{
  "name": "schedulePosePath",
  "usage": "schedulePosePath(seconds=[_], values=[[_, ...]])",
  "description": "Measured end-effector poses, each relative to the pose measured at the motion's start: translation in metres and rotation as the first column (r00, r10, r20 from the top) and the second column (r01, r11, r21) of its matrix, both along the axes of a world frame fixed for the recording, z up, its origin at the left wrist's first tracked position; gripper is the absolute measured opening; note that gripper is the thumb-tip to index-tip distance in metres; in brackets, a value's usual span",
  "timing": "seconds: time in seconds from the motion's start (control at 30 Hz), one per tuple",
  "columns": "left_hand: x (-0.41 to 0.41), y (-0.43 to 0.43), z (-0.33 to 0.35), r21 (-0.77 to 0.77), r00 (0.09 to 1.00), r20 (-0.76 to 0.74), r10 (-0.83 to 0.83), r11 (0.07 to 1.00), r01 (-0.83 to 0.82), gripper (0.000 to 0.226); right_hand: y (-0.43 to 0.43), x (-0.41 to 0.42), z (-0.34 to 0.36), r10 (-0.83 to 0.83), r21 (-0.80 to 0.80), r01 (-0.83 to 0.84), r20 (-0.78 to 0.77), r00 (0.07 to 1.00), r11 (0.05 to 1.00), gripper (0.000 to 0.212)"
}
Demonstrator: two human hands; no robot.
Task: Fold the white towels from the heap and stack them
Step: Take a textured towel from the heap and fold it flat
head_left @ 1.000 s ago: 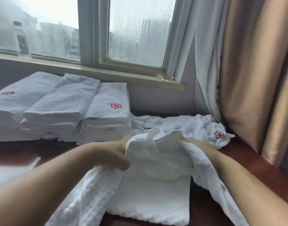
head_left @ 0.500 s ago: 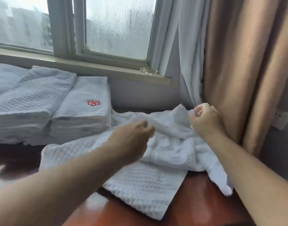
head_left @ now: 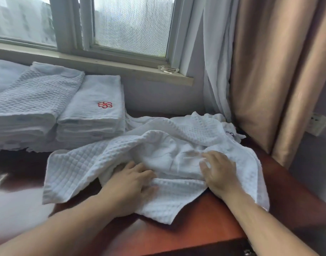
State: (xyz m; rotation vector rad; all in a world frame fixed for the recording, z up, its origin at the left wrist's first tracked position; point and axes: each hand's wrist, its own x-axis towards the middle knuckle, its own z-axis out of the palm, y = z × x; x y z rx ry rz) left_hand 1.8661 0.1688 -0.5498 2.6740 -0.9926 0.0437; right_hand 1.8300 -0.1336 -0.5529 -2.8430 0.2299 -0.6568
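Observation:
A heap of rumpled white waffle-weave towels (head_left: 177,141) lies on the dark red wooden table (head_left: 204,228), spreading from the middle toward the right back corner. My left hand (head_left: 129,180) lies on the heap's near left part, fingers spread and pointing right over a fold. My right hand (head_left: 219,170) presses the heap from the right, fingers straight and pointing left. Two stacks of folded white towels stand at the back left: a waffle stack (head_left: 34,100) and a stack (head_left: 97,108) whose top towel bears a red emblem.
A window sill (head_left: 103,65) runs behind the stacks with a small clear object (head_left: 167,69) on it. White sheer curtain (head_left: 214,71) and tan drapes (head_left: 278,71) hang at the right. A wall socket (head_left: 318,123) sits far right. The table's right edge runs close to my right arm.
Both hands have come down from lifting and pulling cloth in the air. They now lie flat on the heap, and the towel is spread lower over the table.

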Motion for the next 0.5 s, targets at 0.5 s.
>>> schedulePosePath(seconds=[0.5], values=[[0.013,0.030,0.084,0.421,0.851,-0.471,0.232,0.907,-0.015,0.072,-0.047,0.018,0.031,-0.170,0.347,0.388,-0.520,0.837,0.854,0.076]])
